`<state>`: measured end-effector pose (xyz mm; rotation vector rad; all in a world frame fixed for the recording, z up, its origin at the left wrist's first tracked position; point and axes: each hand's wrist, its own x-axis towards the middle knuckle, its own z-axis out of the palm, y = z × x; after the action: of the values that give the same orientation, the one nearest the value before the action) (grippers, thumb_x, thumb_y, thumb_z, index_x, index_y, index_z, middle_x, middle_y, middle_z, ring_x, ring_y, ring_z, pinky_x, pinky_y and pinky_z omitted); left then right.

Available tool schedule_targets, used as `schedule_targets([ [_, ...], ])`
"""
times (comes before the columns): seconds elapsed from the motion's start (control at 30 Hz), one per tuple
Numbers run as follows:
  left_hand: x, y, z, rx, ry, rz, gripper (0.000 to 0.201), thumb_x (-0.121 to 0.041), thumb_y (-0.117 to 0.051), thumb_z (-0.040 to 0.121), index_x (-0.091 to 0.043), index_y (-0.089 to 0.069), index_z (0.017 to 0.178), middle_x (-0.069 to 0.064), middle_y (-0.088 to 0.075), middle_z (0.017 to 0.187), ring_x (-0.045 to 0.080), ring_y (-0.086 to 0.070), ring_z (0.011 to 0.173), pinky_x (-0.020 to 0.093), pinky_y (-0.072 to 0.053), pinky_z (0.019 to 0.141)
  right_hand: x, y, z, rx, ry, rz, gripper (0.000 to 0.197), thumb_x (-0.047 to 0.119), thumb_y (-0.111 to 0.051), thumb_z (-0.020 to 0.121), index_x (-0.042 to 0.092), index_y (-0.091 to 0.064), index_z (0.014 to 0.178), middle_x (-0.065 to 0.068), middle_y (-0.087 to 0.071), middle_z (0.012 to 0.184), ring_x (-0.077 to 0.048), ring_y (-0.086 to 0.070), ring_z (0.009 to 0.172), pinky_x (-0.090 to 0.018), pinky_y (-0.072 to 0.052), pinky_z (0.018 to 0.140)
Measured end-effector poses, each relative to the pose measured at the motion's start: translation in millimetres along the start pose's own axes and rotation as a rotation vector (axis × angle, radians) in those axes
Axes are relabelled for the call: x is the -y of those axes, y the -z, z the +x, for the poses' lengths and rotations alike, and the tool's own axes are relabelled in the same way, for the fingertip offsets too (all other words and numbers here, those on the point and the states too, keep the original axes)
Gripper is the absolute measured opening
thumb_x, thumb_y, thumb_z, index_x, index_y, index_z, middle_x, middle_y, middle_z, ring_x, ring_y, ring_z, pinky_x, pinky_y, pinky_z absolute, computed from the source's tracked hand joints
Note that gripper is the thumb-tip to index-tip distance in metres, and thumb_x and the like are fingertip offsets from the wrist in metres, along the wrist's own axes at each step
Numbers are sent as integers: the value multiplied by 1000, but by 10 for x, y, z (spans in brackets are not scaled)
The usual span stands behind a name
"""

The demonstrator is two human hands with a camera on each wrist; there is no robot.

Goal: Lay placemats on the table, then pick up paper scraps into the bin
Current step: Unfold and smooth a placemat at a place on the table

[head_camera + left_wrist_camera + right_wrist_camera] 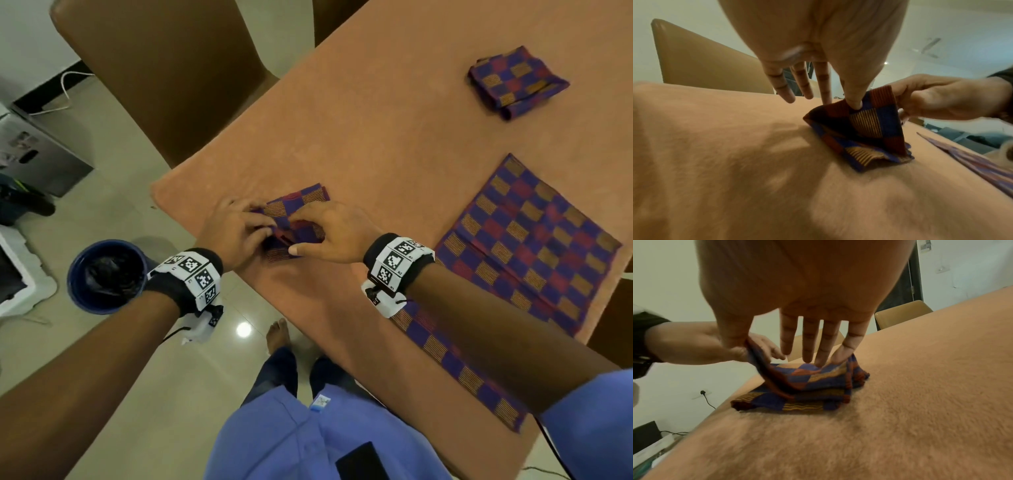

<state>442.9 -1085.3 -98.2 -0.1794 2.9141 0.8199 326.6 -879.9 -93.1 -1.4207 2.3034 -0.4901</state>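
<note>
A folded checked placemat in blue, red and gold lies near the left corner of the orange-covered table. My left hand pinches its lifted top layer between thumb and forefinger. My right hand holds the same layer from the other side, its outer fingers resting on the folded stack. A second placemat lies spread flat to the right, under my right forearm. A third placemat, folded, sits farther back. I see no paper scraps.
A dark blue bin with a black liner stands on the tiled floor left of the table corner. A brown chair stands at the table's left side. Boxes and cables lie on the floor at the far left.
</note>
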Motion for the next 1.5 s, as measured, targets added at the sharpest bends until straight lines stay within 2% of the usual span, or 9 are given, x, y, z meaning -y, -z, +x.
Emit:
schedule_targets([
  [0.07,-91,45,78,-49,14,-150,25,-41,-49,87,-31,-69,98,-4,-68,106,23,-58,101,48,-43,94,74,9,-33,-102,8,5,66,70,-57,79,27,-53,129,7,-64,120,-14,-60,103,-28,-48,80],
  [0.17,-275,130,197,-133,52,-315,17,-37,-52,88,-26,-63,95,-2,-66,93,21,-57,90,45,-48,82,107,96,35,-258,4,61,34,41,-62,87,19,-63,113,0,-70,95,-20,-62,81,-29,-45,65],
  [0.43,-228,426,404,-194,95,-158,14,-14,-56,87,-19,-62,100,2,-65,95,24,-58,89,36,-47,77,-162,1045,505,-322,-3,129,22,30,-56,92,15,-68,103,0,-70,94,-19,-60,81,-36,-48,72],
  [0.67,-216,1015,501,-508,44,178,17,-14,-52,83,-22,-61,94,2,-60,99,30,-48,101,42,-36,82,21,1596,498,-401,69,112,19,20,-57,87,18,-65,104,8,-66,96,-9,-57,85,-28,-47,75],
  [0.8,-53,687,197,-346,0,326,27,-6,-57,68,-22,-63,89,2,-63,97,32,-50,101,43,-34,80,86,996,146,-257,62,171,30,13,-54,75,20,-71,99,3,-71,99,-16,-64,88,-28,-49,78],
  [0.97,101,52,-276,55,49,420,33,-10,-61,71,-20,-62,102,4,-65,105,32,-55,103,48,-36,87,85,35,-313,161,-73,-75,24,24,-54,85,29,-72,100,8,-69,105,-21,-64,95,-31,-49,76],
  [1.17,230,53,-101,113,88,319,38,-32,-52,82,-23,-57,118,6,-57,118,31,-50,111,48,-42,94,-167,53,-54,-123,-328,136,23,28,-65,84,24,-70,106,3,-70,105,-17,-63,95,-31,-50,82],
  [1.3,176,48,75,175,166,261,47,-37,-64,81,-27,-52,125,4,-47,127,29,-44,119,49,-42,98,-234,11,97,-118,-495,45,45,41,-70,79,25,-62,120,-2,-61,106,-19,-57,100,-35,-49,84],
  [1.5,134,-1,108,145,227,208,46,-30,-69,79,-26,-54,122,5,-46,127,30,-42,119,46,-41,100,-251,-141,86,-143,-571,101,24,41,-75,73,30,-62,90,8,-65,85,-18,-62,81,-33,-52,68],
])
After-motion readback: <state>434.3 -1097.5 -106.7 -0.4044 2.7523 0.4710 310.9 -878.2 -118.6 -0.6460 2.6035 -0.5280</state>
